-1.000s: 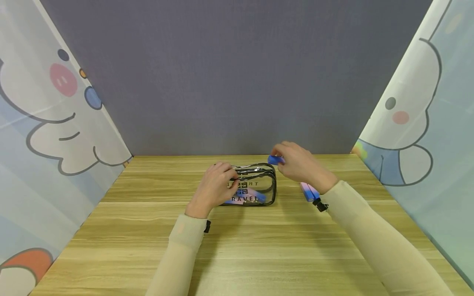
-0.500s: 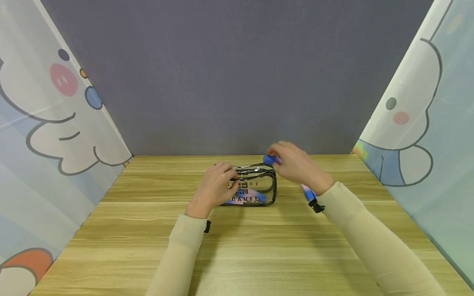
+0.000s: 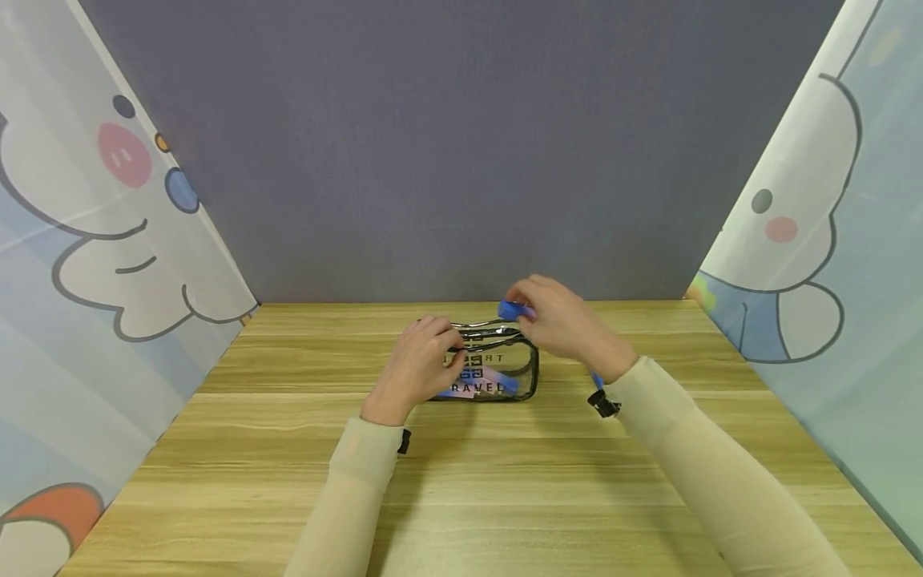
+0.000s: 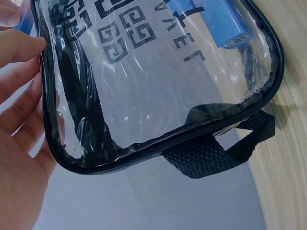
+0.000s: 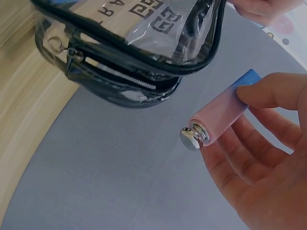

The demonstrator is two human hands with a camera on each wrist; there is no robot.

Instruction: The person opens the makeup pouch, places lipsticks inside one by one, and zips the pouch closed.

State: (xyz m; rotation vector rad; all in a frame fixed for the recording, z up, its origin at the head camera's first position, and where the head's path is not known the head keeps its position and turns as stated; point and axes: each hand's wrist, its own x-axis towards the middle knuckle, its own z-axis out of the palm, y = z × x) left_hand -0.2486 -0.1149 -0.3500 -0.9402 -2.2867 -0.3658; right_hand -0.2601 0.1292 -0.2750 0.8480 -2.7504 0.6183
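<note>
A clear travel pouch (image 3: pixel 522 361) with black piping and lettering stands on the table, its top unzipped. My left hand (image 3: pixel 425 361) pinches its top rim, thumb on the near side and fingers behind. Inside lie pink-and-blue tubes (image 3: pixel 501 380), seen through the plastic; in the left wrist view one blue tube (image 4: pixel 225 24) shows near the bottom. My right hand (image 3: pixel 558 316) holds another pink-and-blue tube (image 3: pixel 513 311) above the pouch's right end. In the right wrist view this tube (image 5: pixel 223 108) has a silver knob at one end and is pinched between thumb and fingers.
On the wooden table (image 3: pixel 461 497), a bit of blue (image 3: pixel 597 380) shows beside my right wrist, mostly hidden by the forearm. A grey panel (image 3: pixel 461 160) rises behind the table. Cartoon-printed curtains (image 3: pixel 793 264) flank both sides. A black strap loop (image 4: pixel 206 155) hangs off the pouch's end.
My right hand has moved left with the tube, from beyond the pouch's right corner to over its top edge. The tubes lying at the right are now mostly covered. My left hand stays put.
</note>
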